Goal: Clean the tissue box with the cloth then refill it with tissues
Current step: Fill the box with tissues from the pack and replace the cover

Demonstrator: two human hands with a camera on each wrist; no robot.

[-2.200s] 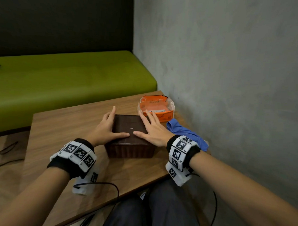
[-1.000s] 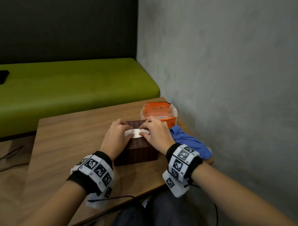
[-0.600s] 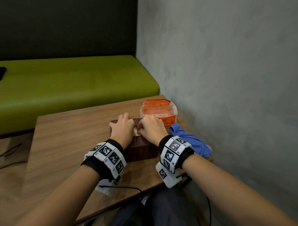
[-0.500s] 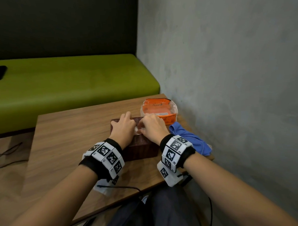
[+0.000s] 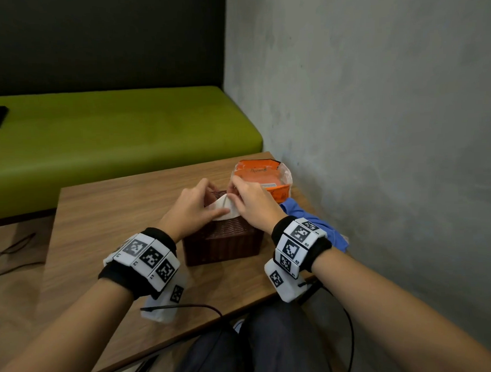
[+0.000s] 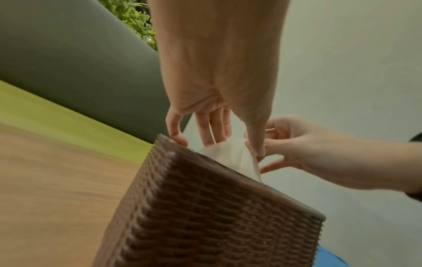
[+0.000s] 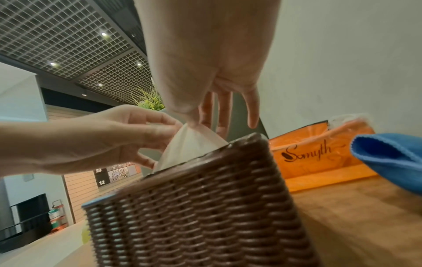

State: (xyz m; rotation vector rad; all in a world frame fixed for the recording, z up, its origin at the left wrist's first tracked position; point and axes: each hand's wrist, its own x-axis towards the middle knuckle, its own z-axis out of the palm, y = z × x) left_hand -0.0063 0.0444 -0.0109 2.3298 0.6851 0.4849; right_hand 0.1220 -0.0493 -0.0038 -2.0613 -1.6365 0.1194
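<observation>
The brown woven tissue box stands upright on the wooden desk, opening facing up, its long axis running away from the person toward the green bench. A white tissue rises from the box's top. The left hand pinches the tissue, its grip clamped on it; the right hand pinches it from the other side. The orange tissue pack lies just beyond the box, the blue cloth to the box's right.
</observation>
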